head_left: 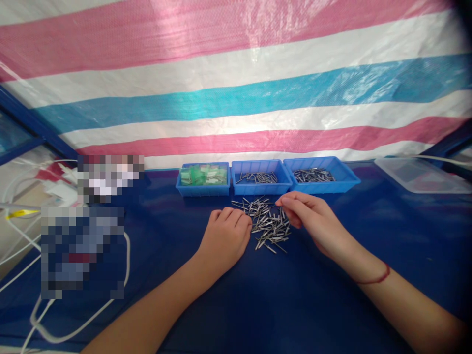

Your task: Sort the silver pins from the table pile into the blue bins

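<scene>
Pins (273, 227) of silvery metal lay in a loose pile on the blue table (258, 305), between my left hand (225, 233) and right hand (316, 216), just on the near side of three blue bins (262, 189) in a row. The right hand reached in over the pile's far right edge, thumb and forefinger tips brought together; I could not tell whether a pin was caught between them. The left hand rested at the pile's left side, back upward, its fingers curled; whether they closed on anything I could not tell. The left bin (202, 191) held greenish packets (199, 175), while the middle bin (243, 189) and right bin (330, 185) each held loose pins (315, 175). Behind the bins hung a striped sheet (221, 108), a clear plastic piece (413, 174) lay well off to the right, and white cables (128, 255) looped on the left.
</scene>
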Demonstrator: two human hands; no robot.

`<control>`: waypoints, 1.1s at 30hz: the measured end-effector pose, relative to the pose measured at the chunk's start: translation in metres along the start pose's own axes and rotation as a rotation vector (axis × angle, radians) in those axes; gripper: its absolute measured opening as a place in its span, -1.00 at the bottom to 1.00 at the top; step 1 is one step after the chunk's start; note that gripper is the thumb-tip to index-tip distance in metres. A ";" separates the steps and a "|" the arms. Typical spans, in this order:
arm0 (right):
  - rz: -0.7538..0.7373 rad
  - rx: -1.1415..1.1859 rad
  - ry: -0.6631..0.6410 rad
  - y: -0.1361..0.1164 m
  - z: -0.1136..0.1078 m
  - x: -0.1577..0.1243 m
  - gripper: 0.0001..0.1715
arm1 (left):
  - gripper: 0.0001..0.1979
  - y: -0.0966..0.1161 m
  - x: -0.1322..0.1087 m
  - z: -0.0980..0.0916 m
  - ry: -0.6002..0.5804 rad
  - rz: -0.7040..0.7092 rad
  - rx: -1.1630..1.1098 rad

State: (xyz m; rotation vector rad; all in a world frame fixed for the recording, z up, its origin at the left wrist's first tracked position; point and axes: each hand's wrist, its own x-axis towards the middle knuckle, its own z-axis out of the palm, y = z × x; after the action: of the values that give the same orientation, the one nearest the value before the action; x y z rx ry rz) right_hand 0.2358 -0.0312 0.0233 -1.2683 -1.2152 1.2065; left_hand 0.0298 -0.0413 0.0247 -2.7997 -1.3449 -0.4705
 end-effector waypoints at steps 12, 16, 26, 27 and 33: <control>-0.259 -0.193 -0.243 -0.001 0.018 -0.021 -0.81 | -0.90 0.008 -0.004 -0.005 0.160 -0.086 -0.434; -0.314 -0.157 -0.199 -0.002 0.019 -0.022 -0.85 | -0.90 0.011 -0.003 -0.007 0.143 -0.109 -0.538; -0.376 -0.177 -0.174 -0.009 0.021 -0.024 -0.88 | -0.90 0.010 -0.001 -0.005 0.114 -0.058 -0.620; -0.389 -0.179 -0.181 -0.009 0.020 -0.024 -0.89 | -0.90 0.010 -0.001 -0.005 0.116 -0.056 -0.620; -0.443 -0.188 -0.191 -0.009 0.019 -0.024 -0.92 | -0.89 0.011 0.000 -0.007 0.113 -0.036 -0.626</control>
State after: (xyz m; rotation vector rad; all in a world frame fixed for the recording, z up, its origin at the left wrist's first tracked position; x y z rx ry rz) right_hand 0.2160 -0.0549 0.0322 -0.9565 -1.6786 0.9162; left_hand 0.0367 -0.0489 0.0325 -3.1362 -1.4211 -1.2219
